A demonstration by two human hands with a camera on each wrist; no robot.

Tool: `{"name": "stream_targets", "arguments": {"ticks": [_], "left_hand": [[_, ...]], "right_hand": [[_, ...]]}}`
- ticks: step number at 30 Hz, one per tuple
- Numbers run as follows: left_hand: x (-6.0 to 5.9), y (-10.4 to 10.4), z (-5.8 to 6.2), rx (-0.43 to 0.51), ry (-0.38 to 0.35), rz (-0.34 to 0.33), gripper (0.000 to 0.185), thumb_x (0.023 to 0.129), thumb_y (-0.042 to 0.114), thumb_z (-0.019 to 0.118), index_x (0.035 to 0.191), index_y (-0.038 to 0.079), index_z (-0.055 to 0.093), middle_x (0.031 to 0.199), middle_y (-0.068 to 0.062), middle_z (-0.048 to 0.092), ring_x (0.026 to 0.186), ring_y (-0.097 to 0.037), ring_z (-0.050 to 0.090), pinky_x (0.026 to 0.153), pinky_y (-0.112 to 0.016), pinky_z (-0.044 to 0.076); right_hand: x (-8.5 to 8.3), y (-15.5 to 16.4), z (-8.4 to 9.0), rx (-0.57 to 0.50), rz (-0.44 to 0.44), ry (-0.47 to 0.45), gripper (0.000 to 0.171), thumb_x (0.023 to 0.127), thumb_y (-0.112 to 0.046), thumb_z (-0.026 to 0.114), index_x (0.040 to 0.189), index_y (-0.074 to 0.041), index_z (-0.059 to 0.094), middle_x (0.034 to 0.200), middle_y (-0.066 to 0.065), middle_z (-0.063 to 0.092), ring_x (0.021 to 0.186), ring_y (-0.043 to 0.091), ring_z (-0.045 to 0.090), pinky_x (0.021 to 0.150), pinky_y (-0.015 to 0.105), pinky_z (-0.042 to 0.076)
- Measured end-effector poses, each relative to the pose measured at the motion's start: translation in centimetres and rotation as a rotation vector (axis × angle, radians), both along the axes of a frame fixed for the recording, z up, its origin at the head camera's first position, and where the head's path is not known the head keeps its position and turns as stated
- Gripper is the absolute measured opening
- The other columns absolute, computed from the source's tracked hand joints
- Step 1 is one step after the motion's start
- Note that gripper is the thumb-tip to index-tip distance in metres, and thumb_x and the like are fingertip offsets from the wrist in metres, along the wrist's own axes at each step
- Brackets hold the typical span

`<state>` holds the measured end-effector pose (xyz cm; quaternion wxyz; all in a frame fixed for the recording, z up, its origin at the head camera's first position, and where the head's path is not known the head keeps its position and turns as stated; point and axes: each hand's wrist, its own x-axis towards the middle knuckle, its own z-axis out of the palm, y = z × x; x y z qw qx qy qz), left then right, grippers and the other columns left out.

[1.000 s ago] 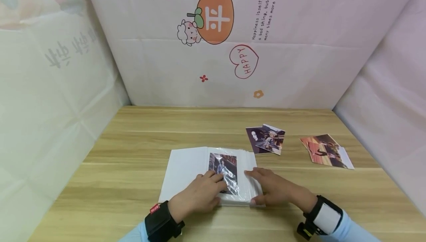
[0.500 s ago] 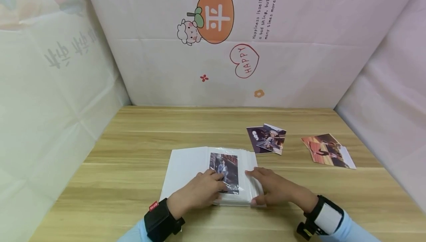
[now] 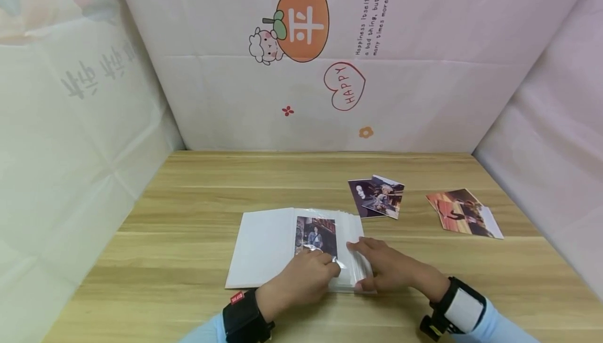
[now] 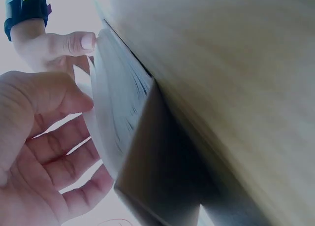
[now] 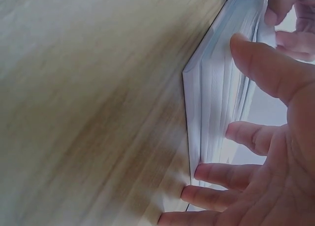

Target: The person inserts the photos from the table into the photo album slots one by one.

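Observation:
An open photo album lies on the table, its white cover side to the left and its stack of sleeved pages to the right. On the top page, a photo of a standing person shows under clear film, its lower part hidden by my left hand. In the right wrist view, that hand's thumb and fingers pinch the near edge of the top page. My right hand rests against the album's right side, fingers fairly straight along the page edges, thumb by the near corner.
Two overlapping photos lie beyond the album's right corner. Another overlapping group of photos lies farther right on the wooden table. Printed white cloth hangs behind and at both sides.
My left hand has shifted right and toward me along the page, uncovering the photo's left part and covering its lower edge. The right hand has stayed at the album's side.

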<state>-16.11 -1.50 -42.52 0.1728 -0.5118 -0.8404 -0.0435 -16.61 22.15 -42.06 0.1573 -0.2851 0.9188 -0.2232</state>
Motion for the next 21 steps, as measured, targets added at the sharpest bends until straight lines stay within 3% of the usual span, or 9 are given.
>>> {"name": "stream_targets", "arguments": {"ticks": [6, 12, 16, 21], "left_hand": [[0.1, 0.3, 0.2, 0.013, -0.058, -0.007, 0.016, 0.070, 0.007, 0.069, 0.083, 0.017, 0.065, 0.077, 0.006, 0.059, 0.065, -0.008, 0.054, 0.053, -0.018, 0.039], [0.2, 0.1, 0.3, 0.068, -0.117, -0.032, 0.021, 0.070, 0.002, 0.066, 0.088, 0.012, 0.066, 0.080, 0.004, 0.059, 0.070, -0.007, 0.055, 0.060, -0.015, 0.042], [0.2, 0.1, 0.5, 0.125, -0.120, -0.037, 0.028, 0.071, 0.000, 0.064, 0.098, 0.008, 0.065, 0.084, 0.001, 0.060, 0.075, -0.009, 0.057, 0.066, -0.016, 0.044], [0.2, 0.2, 1.3, 0.223, -0.091, -0.026, 0.037, 0.070, -0.001, 0.063, 0.106, 0.005, 0.061, 0.089, -0.003, 0.060, 0.068, -0.010, 0.056, 0.057, -0.016, 0.044]], "right_hand": [[-0.1, 0.0, -0.3, 0.002, -0.008, -0.016, 0.083, 0.079, -0.046, 0.069, 0.140, -0.002, 0.036, 0.138, 0.032, 0.030, 0.124, 0.048, 0.030, 0.093, 0.059, 0.032], [0.0, 0.0, -0.3, -0.003, 0.002, -0.007, 0.083, 0.079, -0.046, 0.069, 0.140, -0.001, 0.036, 0.138, 0.033, 0.030, 0.124, 0.049, 0.030, 0.092, 0.060, 0.033], [-0.1, 0.0, -0.3, 0.003, 0.003, -0.007, 0.083, 0.079, -0.046, 0.069, 0.140, -0.002, 0.036, 0.138, 0.032, 0.030, 0.124, 0.048, 0.029, 0.093, 0.059, 0.033], [-0.1, 0.1, -0.3, -0.004, -0.005, -0.017, 0.082, 0.079, -0.046, 0.069, 0.140, -0.002, 0.037, 0.138, 0.032, 0.030, 0.124, 0.047, 0.030, 0.092, 0.059, 0.033]]}}
